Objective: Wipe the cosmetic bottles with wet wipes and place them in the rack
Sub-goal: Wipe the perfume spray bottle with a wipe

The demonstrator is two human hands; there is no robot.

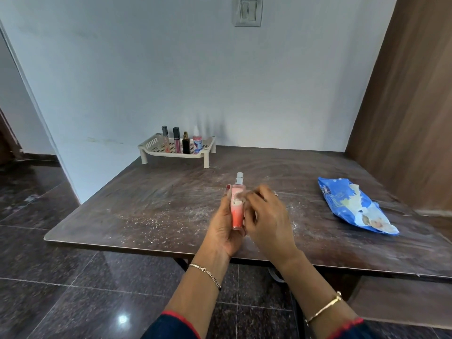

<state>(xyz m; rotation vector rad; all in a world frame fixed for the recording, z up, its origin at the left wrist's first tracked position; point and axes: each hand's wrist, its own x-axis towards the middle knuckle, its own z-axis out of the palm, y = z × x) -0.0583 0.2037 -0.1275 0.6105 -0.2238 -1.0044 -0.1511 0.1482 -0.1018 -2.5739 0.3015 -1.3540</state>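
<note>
fingers (228, 190) grip bottle (237, 216) and wipe (241, 198); rack (171, 155) holds four bottles (186, 144).

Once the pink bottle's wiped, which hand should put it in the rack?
Left, probably. The left hand holds the pink bottle, and the rack stands far left on the table. The right hand is blurred against the bottle, its grip unclear.

You cannot read any word or number here. The crumpled blue plastic wipes pack (352, 206) carries small white print near its far end, but it is too blurred to make out. The label on the pink-orange spray bottle (237, 216) is blurred too. In the cream plastic rack (171, 154), the small pink bottle with a blue label (197, 143) stands too far away to read.
</note>
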